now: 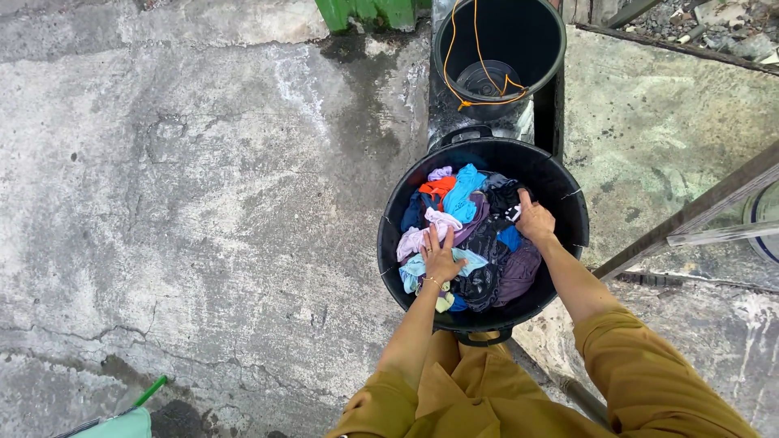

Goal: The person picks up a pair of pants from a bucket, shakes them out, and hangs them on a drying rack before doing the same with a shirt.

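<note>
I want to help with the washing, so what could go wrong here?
The round black plastic tub is piled to its rim with mixed coloured clothes, so pieces might spill onto the wet, dirty concrete floor as the left hand and right hand dig in. That floor could also be slippery.

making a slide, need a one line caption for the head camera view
Both hands, left hand and right hand, press into mixed coloured clothes in a black tub on wet concrete.
</note>
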